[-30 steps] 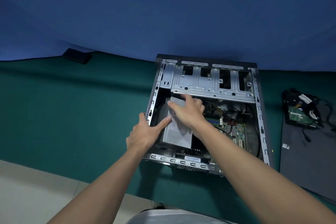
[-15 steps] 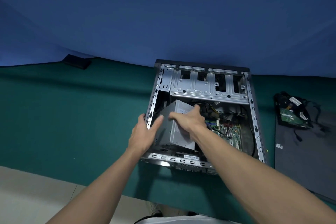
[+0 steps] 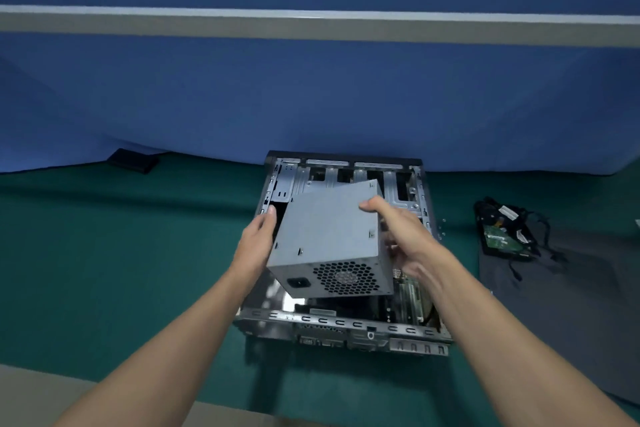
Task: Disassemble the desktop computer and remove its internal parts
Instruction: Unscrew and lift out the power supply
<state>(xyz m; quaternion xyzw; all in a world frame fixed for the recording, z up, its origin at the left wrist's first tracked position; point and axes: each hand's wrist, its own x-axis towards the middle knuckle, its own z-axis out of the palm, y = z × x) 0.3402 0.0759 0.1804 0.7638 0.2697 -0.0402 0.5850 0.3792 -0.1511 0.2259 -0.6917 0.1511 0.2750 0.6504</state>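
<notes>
- The power supply — a grey sheet-metal box — hangs above the open computer case, tilted, its long axis running from the near end up and away toward the far drive bays.
- Its near end face points toward the camera and slightly down; that face carries a honeycomb fan grille and a black power socket to the left of it.
- The left hand presses flat against the box's left side, fingers extended upward, thumb hidden behind the metal.
- The right hand curls around the right side, thumb over the top edge, fingers tucked under and partly blurred.
- The case lies on its side on a green cloth-covered table; the box hides most of the interior, only a strip of green circuit board showing at the right.
- Well to the right, a hard drive with tangled black cables lies on a dark grey panel, cut off by the frame edge.
- A small black object sits far left — too small to identify.
</notes>
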